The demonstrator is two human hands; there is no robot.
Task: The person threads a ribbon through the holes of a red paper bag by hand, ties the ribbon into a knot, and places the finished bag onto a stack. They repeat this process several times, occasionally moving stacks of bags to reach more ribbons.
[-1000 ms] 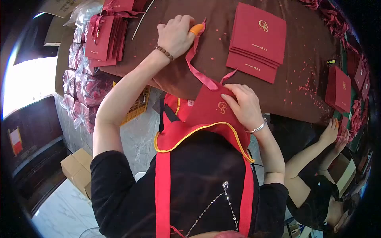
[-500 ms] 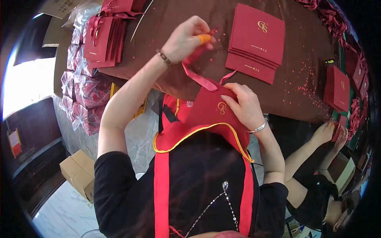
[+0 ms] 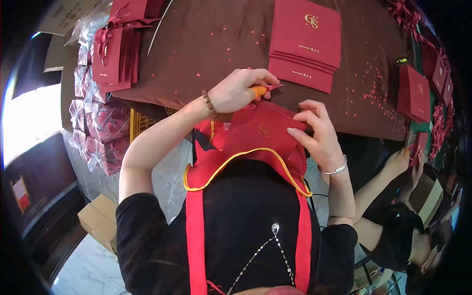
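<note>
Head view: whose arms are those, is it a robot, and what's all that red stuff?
There's no robot here! They're a person's own bare arms. The camera sits on that person's head and looks forward and down, so you see almost what they see.

The left hand, with an orange cover on one finger, pinches a ribbon. The right hand is at the edge of what looks like a flat red bag; I can't tell whether it grips it.

On the brown table lie a red stack with gold marks and lots of little red bits. Over at the right, another person's hand is busy too.
</note>
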